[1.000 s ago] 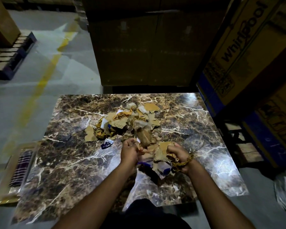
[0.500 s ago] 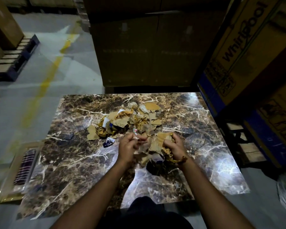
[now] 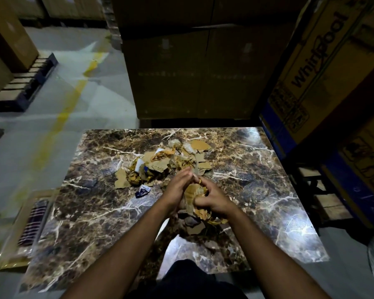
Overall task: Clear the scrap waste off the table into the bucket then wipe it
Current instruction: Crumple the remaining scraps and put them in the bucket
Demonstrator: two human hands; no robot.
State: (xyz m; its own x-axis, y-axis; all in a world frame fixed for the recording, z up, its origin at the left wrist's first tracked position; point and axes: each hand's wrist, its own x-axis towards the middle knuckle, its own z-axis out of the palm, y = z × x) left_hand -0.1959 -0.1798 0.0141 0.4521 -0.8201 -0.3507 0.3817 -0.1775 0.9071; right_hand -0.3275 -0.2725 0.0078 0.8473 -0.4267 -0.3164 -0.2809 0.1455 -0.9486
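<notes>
Scraps of cardboard and paper [image 3: 171,162] lay heaped on the marble table [image 3: 91,212], the pile's long axis running from the table's left-centre toward its far right, ragged and pointing no one way. Nearer the table's front edge both hands had closed in on a bundle [image 3: 192,194]: the left hand [image 3: 177,186] pressed flat against its side with fingers fairly straight, while the right hand [image 3: 212,199] curled its fingers over the crumpled pieces. To my eye the gathering would go best with the palms cupped low and squeezed together, since loose bits already hung beneath the bundle toward the table's front. No bucket showed anywhere near the table. One small blue scrap [image 3: 142,190] sat apart, left of the hands.
</notes>
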